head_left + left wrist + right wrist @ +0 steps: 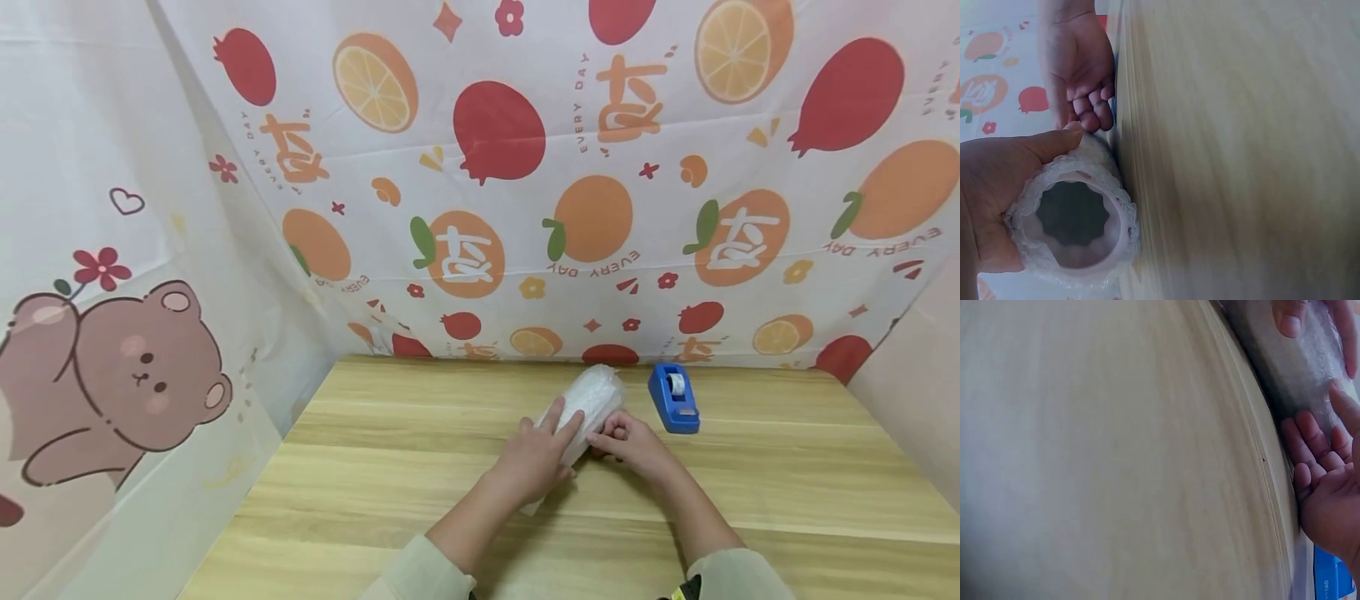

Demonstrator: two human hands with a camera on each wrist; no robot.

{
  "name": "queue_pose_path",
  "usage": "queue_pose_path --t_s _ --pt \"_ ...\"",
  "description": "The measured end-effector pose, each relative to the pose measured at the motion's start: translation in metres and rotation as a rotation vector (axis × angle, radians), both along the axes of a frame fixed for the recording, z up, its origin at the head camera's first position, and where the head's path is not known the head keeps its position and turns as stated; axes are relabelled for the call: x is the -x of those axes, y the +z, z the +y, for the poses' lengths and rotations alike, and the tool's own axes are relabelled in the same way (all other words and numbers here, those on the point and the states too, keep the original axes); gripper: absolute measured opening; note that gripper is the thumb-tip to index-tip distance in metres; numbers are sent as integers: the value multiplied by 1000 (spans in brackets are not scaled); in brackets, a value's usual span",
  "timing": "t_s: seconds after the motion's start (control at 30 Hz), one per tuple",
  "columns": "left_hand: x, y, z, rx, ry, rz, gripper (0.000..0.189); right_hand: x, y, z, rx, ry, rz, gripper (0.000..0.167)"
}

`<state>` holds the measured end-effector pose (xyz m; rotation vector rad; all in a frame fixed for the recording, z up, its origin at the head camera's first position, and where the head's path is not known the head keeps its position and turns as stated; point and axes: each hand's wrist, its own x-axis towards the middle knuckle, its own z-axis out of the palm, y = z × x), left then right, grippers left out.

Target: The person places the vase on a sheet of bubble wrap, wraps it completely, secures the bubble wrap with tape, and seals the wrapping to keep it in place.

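A hollow cylinder wrapped in clear bubble wrap (596, 393) lies on its side on the table. Its near end shows in the left wrist view as a pale pink round rim (1124, 228) around a dark, scalloped inside. My left hand (534, 457) grips it from above, fingers spread over the wrap and thumb (1054, 145) along the near side. On the cylinder's right side, my right hand (632, 442) touches the wrap with its thumb and fingertips. The right wrist view shows its other fingers (1310, 437) loosely bent beside the wrap, with no object in the palm.
A blue tape dispenser (673, 398) with a roll of tape stands right of the cylinder, near the table's back edge. The wooden table (390, 467) meets a fruit-printed cloth (525, 217) behind it. Another printed cloth with a bear (142, 367) hangs at the left.
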<state>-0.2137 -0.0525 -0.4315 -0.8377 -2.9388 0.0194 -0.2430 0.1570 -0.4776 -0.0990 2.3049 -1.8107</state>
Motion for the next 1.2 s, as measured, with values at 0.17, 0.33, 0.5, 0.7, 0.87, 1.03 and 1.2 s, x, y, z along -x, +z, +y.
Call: queue_pose_path --t_s 0.17,0.33,0.5,0.7,0.87,1.03,1.2 --pt "-1 -5 5 20 49 38 84 3 -4 -3 29 -38 -43 35" --pt "-2 -5 12 -10 145 5 86 6 -5 -15 25 -80 -30 38" --pt "-5 7 14 -232 234 -194 71 3 -2 -28 -13 -89 8 45" --pt "-3 22 -6 -583 168 -367 49 0 4 -38 -37 -111 -5 54" --pt "-2 13 -29 -795 85 -401 51 -4 5 -42 -2 -91 -9 55" --pt "-6 1 -41 -911 46 -439 42 -12 3 -42 -2 -102 -4 55" --pt "-11 -6 -48 -946 78 -429 43 -18 3 -41 8 -86 -1 58"
